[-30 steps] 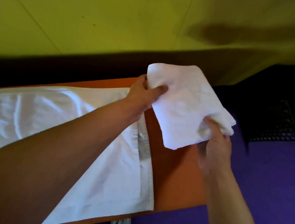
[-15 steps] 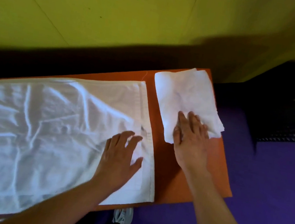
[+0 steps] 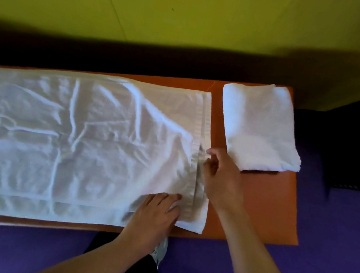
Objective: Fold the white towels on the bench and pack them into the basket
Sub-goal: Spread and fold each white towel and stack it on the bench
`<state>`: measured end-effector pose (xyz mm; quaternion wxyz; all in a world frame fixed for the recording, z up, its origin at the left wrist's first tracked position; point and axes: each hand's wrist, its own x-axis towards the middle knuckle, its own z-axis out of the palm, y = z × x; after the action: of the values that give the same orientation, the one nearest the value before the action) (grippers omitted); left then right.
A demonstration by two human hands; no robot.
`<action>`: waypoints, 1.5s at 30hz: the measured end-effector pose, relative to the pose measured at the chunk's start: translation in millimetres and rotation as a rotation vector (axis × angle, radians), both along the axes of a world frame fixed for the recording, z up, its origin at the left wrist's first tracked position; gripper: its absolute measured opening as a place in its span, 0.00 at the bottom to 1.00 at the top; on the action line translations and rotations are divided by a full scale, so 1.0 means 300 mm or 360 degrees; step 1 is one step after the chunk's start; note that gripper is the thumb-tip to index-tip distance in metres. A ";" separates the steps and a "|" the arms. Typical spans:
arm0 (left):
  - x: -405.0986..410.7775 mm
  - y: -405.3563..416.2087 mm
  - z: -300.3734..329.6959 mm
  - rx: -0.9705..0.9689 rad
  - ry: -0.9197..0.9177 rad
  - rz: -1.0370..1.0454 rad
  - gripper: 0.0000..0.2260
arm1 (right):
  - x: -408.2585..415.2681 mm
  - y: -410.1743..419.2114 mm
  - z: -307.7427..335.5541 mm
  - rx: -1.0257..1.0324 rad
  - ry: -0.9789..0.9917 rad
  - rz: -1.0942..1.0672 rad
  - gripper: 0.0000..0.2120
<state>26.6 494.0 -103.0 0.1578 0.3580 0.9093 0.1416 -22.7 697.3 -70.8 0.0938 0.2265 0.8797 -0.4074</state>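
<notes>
Towels first: a folded towel [image 3: 260,129] sits parked at the right end of the orange worktop [image 3: 280,203], out of the way. Big unfolded towel [image 3: 70,139] lies spread flat beside it. Left hand [image 3: 154,213] presses its near corner, and right hand [image 3: 219,176] pinches the hem, probably to start a fold.

Across the top of my view runs a yellow-green wall [image 3: 192,10], with thin seam lines slanting down it. Below it a dark shadowed band [image 3: 116,58] lies between the wall and the far edge of the orange tabletop [image 3: 280,208], which crosses the middle of the frame. The floor [image 3: 330,261] at lower right and along the bottom is purple. At the right edge sits something dark; I cannot tell what.
</notes>
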 end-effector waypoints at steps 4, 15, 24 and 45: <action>-0.035 -0.027 0.008 -0.0025 -0.0038 0.0149 0.14 | -0.053 -0.030 -0.015 -0.0136 -0.0199 -0.0023 0.10; -0.044 -0.042 0.008 -0.0074 -0.0126 0.0249 0.17 | -0.215 -0.074 -0.031 -0.0365 -0.0295 -0.0302 0.20; -0.024 -0.078 0.033 0.0146 -0.0309 0.0369 0.03 | -0.322 -0.102 -0.012 -0.0713 -0.0418 -0.0463 0.08; -0.161 -0.556 0.418 0.0986 -0.0801 0.1890 0.04 | -0.587 -0.555 0.183 -0.0728 0.0093 -0.0720 0.09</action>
<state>-21.8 327.1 22.4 0.1501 -0.2127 0.8046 0.5336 -198.9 530.7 -15.9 0.0238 0.3776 0.6950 -0.6114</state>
